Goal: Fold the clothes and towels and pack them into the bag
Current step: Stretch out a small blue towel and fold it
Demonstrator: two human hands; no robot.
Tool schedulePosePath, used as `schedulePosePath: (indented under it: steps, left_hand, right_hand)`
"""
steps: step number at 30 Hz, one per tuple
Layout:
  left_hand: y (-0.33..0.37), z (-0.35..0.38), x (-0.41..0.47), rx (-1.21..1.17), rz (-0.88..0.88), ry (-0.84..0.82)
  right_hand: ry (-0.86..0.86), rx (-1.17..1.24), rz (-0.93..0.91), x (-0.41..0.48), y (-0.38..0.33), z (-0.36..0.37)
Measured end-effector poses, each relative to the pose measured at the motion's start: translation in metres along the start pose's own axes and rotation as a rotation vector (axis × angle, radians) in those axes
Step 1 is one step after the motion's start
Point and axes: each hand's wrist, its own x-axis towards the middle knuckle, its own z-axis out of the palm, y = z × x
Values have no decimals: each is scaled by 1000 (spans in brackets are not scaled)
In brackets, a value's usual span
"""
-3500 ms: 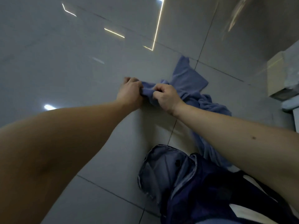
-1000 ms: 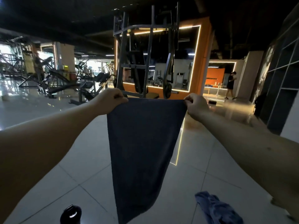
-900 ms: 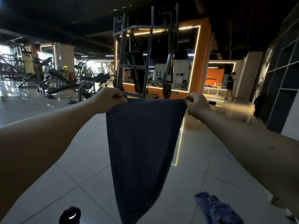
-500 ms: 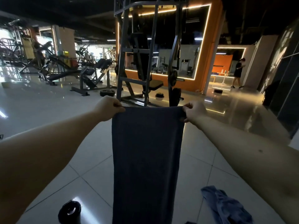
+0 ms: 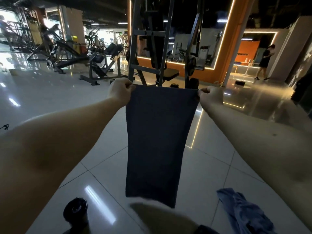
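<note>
A dark blue towel (image 5: 157,141) hangs straight down in front of me, stretched flat by its top edge. My left hand (image 5: 120,91) pinches the top left corner and my right hand (image 5: 211,97) pinches the top right corner, both arms held out. The towel's lower edge hangs just above my knee (image 5: 162,218). A crumpled lighter blue cloth (image 5: 243,211) lies on the tiled floor at the lower right. Only a dark sliver that may be the bag (image 5: 205,231) shows at the bottom edge.
A black bottle (image 5: 76,210) stands on the floor at the lower left. A metal weight rack (image 5: 162,39) and gym benches (image 5: 103,63) stand ahead. A person (image 5: 265,61) walks at the far right. Glossy floor tiles (image 5: 42,92) spread to the left.
I lifted the towel off the floor and raised my view. Over the last second it went from hanging skewed to a point to hanging flat and rectangular; my hands moved slightly lower.
</note>
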Motion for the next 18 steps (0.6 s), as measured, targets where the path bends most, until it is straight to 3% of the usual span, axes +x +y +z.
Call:
schedulePosePath:
  steps: [4,9,12,18]
  left_hand:
    - [3,-11,-25,-29,41,-51]
    - [-19,-19,-74,-20,31,-411]
    - [-50,-13,-113,57,-3,-643]
    - [-116,22,-202,205,-24,-1036]
  right_hand:
    - [-18,46,-14,-29,0,-20]
    - [-104,107,-16,-88,24,-33]
    - [-262,80,53,-123,60,-32]
    - [-734,-158,250,-195,149,-27]
